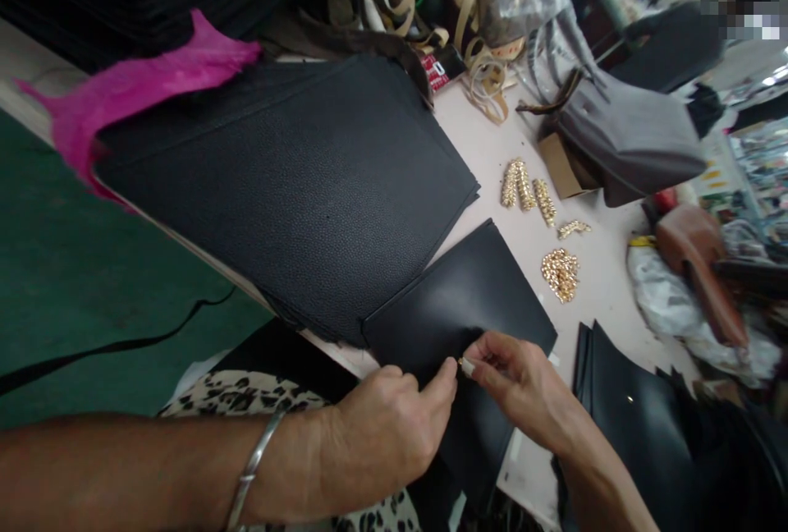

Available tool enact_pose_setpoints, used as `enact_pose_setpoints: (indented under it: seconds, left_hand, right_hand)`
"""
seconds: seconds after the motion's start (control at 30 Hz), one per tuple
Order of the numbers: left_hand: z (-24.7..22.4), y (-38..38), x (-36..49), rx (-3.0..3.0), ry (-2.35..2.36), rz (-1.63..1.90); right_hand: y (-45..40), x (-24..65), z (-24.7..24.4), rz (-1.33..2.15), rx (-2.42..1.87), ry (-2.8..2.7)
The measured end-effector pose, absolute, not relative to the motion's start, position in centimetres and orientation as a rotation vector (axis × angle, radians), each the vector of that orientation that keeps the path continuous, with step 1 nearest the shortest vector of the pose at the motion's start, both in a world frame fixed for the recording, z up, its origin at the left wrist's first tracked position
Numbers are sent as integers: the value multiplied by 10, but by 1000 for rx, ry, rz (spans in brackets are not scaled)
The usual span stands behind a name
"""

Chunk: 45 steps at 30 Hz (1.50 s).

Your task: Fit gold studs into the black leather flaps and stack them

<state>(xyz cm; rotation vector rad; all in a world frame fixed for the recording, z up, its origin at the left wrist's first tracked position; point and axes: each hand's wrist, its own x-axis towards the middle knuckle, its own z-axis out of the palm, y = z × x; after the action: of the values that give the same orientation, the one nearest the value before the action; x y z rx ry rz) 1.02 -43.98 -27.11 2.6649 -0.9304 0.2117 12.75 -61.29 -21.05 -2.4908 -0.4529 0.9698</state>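
Gold shows as a small piece (460, 361) at the fingertips of the right hand (517, 372), thumb and forefinger pinched narrow on it, probably because so small a part needs a fine hold. Left hand (394, 421): fingers curled, forefinger reaching to the same piece, apparently to steady it; whether these fingers also grip anything cannot be told. Both hands work over a smooth black panel (459, 290), lying slantwise on the table (607, 265), its near part towards the wearer, presumably for easy reach. Just beyond its right side lie a loose gold heap (560, 275) and, farther, gold rows (518, 185), likely kept close for picking singly. Right, near: smooth black sheets (646, 409), one bearing a gold fitting (629, 399). Left: a broad stack (308, 187) of grained black sheets, edges roughly aligned, pink cloth (160, 84) over its far-left edge. Far right: a grey bag (634, 134) beside an open carton (561, 167).
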Motion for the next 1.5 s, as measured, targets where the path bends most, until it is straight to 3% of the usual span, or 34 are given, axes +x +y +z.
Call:
enact_pose_setpoints:
  seconds: [0.3,0.8,1.1,1.5]
  left_hand:
    - [-267,-439,11,2646,-889,262]
    - [-267,-439,12,2654,-878,259]
    - [-269,-440,9,2636,-877,201]
    - [-273,-442,9,2623,-858,236]
  right_hand:
    - [-610,116,-211,802,-2570,-551]
    - [-610,118,-212,839,-2574,-535]
    - [-623,96,-224,372,-2587,-1078]
    - [-623,95,-228,429,-2502,-704]
